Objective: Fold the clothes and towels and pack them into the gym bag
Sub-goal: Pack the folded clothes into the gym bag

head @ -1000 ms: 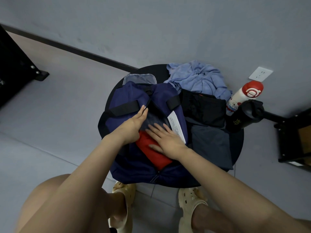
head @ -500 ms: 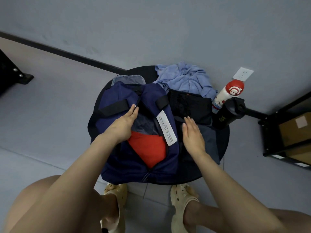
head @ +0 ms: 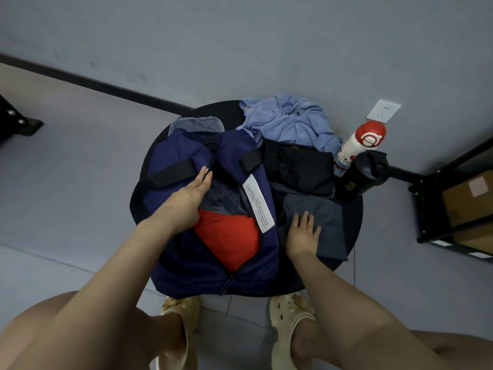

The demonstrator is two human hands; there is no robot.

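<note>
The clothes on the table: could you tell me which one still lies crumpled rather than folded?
The light blue garment at the far edge, bunched up; the black one and the grey one lie flat.

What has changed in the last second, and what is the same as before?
The right hand left the red garment inside the navy gym bag and moved right, onto the folded grey garment, fingers flat. The left hand still holds the bag's opening apart. The blue towel and black garment stayed put.
</note>
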